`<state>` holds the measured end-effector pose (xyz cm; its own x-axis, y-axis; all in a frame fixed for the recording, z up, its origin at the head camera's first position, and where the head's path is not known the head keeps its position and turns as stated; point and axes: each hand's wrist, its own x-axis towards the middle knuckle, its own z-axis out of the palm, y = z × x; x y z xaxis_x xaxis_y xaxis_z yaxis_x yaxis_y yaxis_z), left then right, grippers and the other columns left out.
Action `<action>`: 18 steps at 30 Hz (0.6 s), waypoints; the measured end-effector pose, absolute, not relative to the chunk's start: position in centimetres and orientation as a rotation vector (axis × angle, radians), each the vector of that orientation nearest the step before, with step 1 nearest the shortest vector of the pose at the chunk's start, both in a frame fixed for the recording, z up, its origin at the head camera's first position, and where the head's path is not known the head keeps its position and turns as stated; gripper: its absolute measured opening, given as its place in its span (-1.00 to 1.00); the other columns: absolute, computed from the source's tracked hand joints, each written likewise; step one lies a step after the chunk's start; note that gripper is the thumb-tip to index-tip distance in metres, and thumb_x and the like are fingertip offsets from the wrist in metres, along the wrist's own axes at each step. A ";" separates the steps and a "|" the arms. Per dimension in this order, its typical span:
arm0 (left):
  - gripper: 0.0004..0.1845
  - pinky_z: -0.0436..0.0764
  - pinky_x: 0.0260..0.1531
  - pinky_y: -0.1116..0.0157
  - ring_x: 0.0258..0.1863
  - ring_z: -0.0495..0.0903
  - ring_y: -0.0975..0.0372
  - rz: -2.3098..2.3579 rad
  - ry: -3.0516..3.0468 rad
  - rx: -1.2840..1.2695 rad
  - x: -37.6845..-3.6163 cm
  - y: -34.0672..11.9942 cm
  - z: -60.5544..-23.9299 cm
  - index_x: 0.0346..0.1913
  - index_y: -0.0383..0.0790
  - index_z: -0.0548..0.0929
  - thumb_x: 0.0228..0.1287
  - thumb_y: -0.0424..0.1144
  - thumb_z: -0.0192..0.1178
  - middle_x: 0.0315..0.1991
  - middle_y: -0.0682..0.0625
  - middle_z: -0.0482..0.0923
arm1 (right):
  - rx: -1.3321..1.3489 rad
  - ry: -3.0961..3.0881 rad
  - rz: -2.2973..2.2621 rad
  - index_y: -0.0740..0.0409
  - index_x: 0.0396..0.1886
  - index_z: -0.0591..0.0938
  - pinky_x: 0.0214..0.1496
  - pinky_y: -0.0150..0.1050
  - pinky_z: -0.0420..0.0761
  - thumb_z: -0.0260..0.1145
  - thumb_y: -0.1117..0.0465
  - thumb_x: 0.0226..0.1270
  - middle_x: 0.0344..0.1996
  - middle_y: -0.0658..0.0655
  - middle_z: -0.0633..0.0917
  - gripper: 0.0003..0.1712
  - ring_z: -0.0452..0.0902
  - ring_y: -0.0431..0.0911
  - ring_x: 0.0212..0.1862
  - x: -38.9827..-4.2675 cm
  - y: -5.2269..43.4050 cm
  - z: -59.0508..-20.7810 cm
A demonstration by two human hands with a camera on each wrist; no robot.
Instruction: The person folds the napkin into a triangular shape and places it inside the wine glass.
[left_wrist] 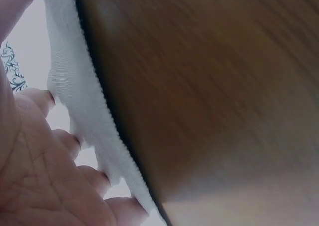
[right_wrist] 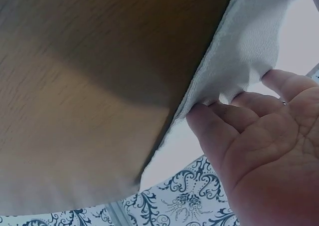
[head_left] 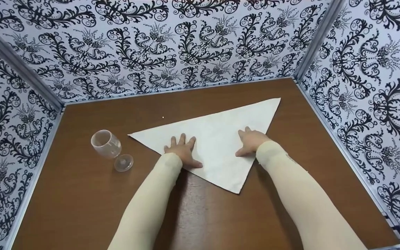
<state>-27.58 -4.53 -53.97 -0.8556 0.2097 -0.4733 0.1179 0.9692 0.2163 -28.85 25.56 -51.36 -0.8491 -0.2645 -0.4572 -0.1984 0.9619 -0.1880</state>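
Note:
A white cloth napkin [head_left: 217, 135] folded into a triangle lies flat on the brown wooden table [head_left: 82, 194]. My left hand [head_left: 182, 151] presses flat on the napkin's left part, fingers spread and straight. Flat on the right part of the napkin lies my right hand [head_left: 250, 140]. In the left wrist view the palm and fingertips [left_wrist: 75, 141] touch the napkin's edge [left_wrist: 75, 96]. From the right wrist camera I see fingertips [right_wrist: 239, 101] meeting the cloth [right_wrist: 239, 51]. Both arms wear cream sleeves.
A clear plastic stemmed glass [head_left: 108, 146] lies on its side on the table, left of the napkin. Walls with black and white ornamental pattern [head_left: 172, 45] enclose the table on three sides.

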 end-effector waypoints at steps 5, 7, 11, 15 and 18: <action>0.34 -0.04 0.55 -0.42 0.70 -0.38 -0.27 0.252 2.597 0.229 -27.7 -4.7 -54.1 0.73 0.28 -0.11 -0.01 0.52 0.44 0.76 -0.10 -0.39 | -0.331 2.621 -0.169 0.33 0.68 0.10 0.66 0.24 0.15 0.46 -0.27 0.34 0.64 0.53 0.04 0.23 0.05 0.44 0.63 -28.8 25.4 -51.4; 0.34 -0.05 0.56 -0.41 0.71 -0.39 -0.26 0.253 2.590 0.229 -27.6 -4.7 -53.9 0.73 0.27 -0.12 0.00 0.52 0.43 0.76 -0.09 -0.40 | -0.327 2.625 -0.169 0.32 0.69 0.10 0.66 0.24 0.15 0.46 -0.28 0.34 0.64 0.52 0.05 0.23 0.05 0.44 0.63 -28.8 25.4 -51.5; 0.32 -0.08 0.57 -0.39 0.71 -0.40 -0.24 0.271 2.579 0.227 -27.4 -4.7 -53.2 0.73 0.27 -0.12 0.03 0.50 0.43 0.76 -0.09 -0.40 | -0.319 2.627 -0.164 0.31 0.69 0.10 0.65 0.25 0.14 0.44 -0.30 0.34 0.64 0.52 0.05 0.23 0.04 0.45 0.63 -28.8 25.4 -51.6; 0.30 -0.08 0.57 -0.39 0.71 -0.39 -0.24 0.278 2.583 0.230 -27.3 -4.8 -52.7 0.73 0.25 -0.11 0.06 0.47 0.43 0.76 -0.09 -0.39 | -0.302 2.624 -0.173 0.31 0.69 0.11 0.65 0.26 0.14 0.45 -0.30 0.34 0.64 0.52 0.05 0.23 0.03 0.44 0.64 -28.9 25.3 -51.6; 0.31 -0.10 0.57 -0.39 0.71 -0.40 -0.24 0.274 2.578 0.225 -27.5 -5.0 -52.7 0.73 0.27 -0.12 0.04 0.48 0.44 0.76 -0.08 -0.40 | -0.301 2.627 -0.167 0.31 0.68 0.12 0.65 0.26 0.14 0.44 -0.31 0.34 0.64 0.52 0.06 0.23 0.04 0.45 0.63 -29.0 25.2 -51.8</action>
<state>-27.49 -4.99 -52.68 -0.8441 0.2130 -0.4920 0.1048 0.9656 0.2382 -29.03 25.25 -51.80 -0.8569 -0.2419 -0.4551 -0.1825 0.9682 -0.1711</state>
